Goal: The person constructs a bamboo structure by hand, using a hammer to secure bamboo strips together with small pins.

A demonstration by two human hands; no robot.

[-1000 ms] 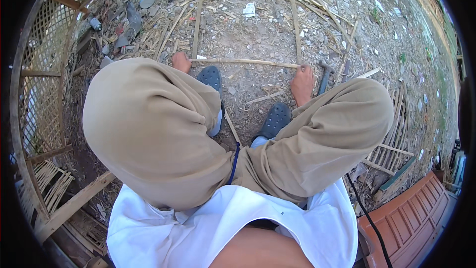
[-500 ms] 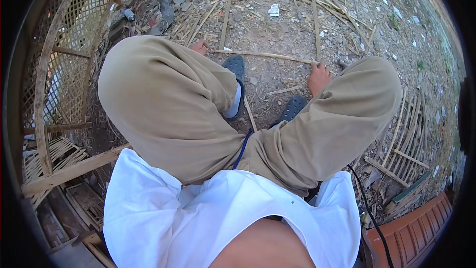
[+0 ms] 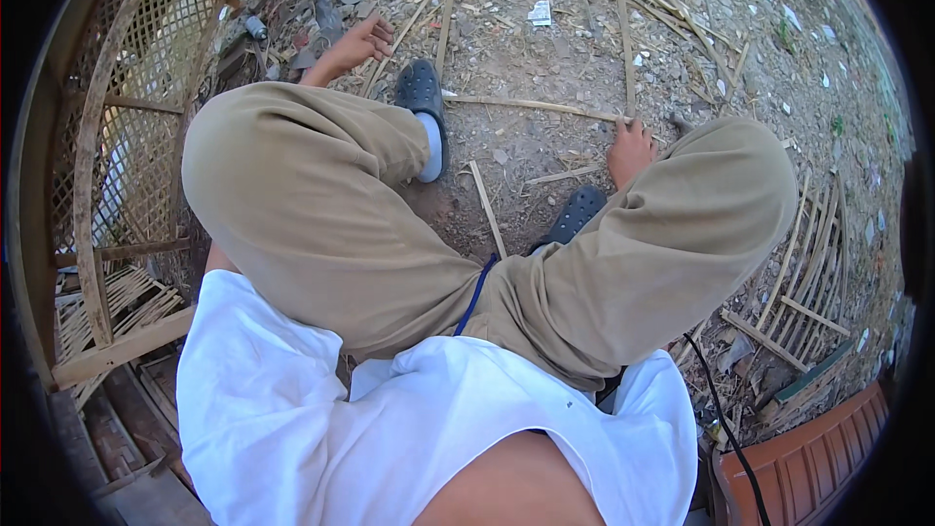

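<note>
Crosswise strip: lies ahead of us, its left end unheld.
Right hand: fingertips at the strip's right end; we cannot tell whether they grip or only press.
Left hand: fingers loosely spread, nothing seen in them, well apart from the strip.
Left clog: just beside the unheld end; a nudge from it could skew the strip.
Right-side strip: runs down to our right fingertips; if they slip, this corner could drift apart.
</note>
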